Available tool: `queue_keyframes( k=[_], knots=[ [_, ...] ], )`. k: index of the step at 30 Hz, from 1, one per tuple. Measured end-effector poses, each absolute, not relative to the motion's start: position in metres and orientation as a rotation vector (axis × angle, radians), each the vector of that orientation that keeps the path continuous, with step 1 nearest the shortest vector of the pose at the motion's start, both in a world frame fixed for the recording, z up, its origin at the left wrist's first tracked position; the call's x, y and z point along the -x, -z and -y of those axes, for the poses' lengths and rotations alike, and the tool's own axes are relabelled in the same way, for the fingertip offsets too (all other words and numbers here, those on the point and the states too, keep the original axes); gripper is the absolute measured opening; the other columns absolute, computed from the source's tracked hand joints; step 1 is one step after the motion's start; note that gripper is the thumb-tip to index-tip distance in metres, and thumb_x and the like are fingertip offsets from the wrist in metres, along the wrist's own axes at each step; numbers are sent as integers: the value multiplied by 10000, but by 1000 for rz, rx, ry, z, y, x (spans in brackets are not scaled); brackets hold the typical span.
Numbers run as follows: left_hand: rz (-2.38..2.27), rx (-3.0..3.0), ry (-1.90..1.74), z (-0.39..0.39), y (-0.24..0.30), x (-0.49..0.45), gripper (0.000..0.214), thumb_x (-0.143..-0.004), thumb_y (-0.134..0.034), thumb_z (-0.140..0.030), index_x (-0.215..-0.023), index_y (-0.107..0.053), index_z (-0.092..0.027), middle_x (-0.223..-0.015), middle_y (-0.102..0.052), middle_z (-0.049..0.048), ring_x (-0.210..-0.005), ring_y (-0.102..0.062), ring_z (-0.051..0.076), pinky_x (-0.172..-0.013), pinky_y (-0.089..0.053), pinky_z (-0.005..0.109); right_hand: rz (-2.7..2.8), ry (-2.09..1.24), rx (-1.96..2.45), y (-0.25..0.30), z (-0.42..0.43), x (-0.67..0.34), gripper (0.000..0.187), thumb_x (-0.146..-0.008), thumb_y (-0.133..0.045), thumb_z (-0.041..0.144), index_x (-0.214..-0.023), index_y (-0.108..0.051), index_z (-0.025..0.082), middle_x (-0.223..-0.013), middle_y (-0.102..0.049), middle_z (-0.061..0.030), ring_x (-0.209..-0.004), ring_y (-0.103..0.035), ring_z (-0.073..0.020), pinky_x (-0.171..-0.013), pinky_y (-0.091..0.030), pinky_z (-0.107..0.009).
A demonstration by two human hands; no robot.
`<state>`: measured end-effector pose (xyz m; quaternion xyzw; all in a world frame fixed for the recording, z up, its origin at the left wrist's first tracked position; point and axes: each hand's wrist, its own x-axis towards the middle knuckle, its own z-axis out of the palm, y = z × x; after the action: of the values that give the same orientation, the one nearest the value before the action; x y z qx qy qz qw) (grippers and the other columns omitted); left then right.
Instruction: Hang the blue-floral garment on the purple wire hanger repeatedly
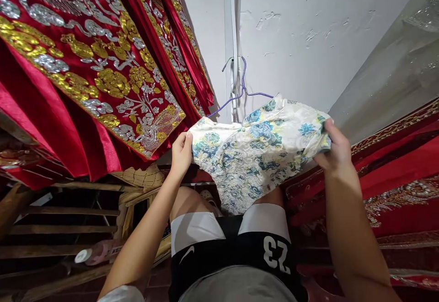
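A short-sleeved floral top (255, 155) hangs spread between two bare hands, with a purple hanger (243, 78) at its neckline. The left hand (180, 153), thumb pressed toward curled fingers, pinches the near-left shoulder edge; the right hand (338, 148), thumb in front and fingers mostly hidden behind, grips the opposite sleeve. Above the top, the hanger's hook rests against a white pole (234, 23), though whether it bears weight there is hard to tell.

The right side of the top sits higher than the left, so a gentle, even pull at both shoulders would likely level it. Each hanger arm should lie well inside its shoulder, the collar centred beneath the hook; the thin cloth probably creases and slips easily, and a hard tug could tip the hanger.

Crowding the top on its left is a red costume (113, 80) sequined in gold and silver, close by the left hand and apt to snag. Beaded red cloth (408, 169) lines the right, below a clear plastic sheet (391, 82). Beneath the top come the person's black-and-white shorts (236, 247); lower left, a capped bottle (98, 252) lies by a slatted bench (70, 230).
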<state>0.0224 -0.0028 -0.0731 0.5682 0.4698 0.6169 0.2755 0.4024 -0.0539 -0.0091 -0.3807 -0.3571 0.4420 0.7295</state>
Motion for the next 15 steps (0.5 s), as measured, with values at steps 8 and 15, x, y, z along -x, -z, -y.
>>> queue_keyframes(
  k=[8, 15],
  knots=[
    [-1023, -1179, -1781, 39, 66, -59, 465, -880, -672, -618, -1058, -710, -190, -999, -740, 63, -900, -677, 207, -848, -548, 315, 437, -677, 714, -42, 37, -376, 75, -954, -650, 267, -992, -688, 214, -1108, -741, -46, -1050, -716, -188, -964, -627, -396],
    [-1084, -1720, -1767, 10, -17, -40, 732, -851, -689, -642, -1474, -519, -297, -1500, -558, 112, -1372, -534, 335, -1103, -479, 500, 722, -671, 628, -36, 42, -395, 353, -962, -498, 457, -1097, -717, 216, -1360, -669, -136, -1304, -633, -288, -1036, -536, -493]
  ],
)
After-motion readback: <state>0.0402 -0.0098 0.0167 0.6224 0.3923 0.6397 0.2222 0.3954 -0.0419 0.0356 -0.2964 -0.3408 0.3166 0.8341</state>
